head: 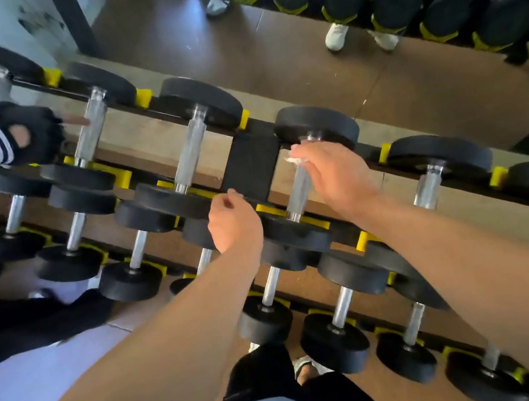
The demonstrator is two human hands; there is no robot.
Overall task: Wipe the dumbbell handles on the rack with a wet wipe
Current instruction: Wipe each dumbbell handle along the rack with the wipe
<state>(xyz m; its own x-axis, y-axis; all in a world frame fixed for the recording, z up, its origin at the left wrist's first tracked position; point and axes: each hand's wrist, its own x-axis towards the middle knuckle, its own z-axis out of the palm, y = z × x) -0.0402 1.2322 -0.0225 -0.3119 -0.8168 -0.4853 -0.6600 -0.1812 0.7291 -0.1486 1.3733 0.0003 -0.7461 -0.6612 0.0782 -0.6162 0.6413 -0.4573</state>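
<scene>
Gym rack | right hand pinching wet wipe on dumbbell handle | left hand beside it, seemingly curled, empty

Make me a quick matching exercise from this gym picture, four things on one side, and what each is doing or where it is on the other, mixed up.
Things:
1. right hand
2. left hand
3. gloved hand
4. white shoes

States:
A. far left, beside a striped sleeve
B. holds a wet wipe on a dumbbell handle
C. on the floor beyond the rack
D. curled, holds nothing

Pairs: 1-B, 2-D, 3-A, 4-C
</scene>
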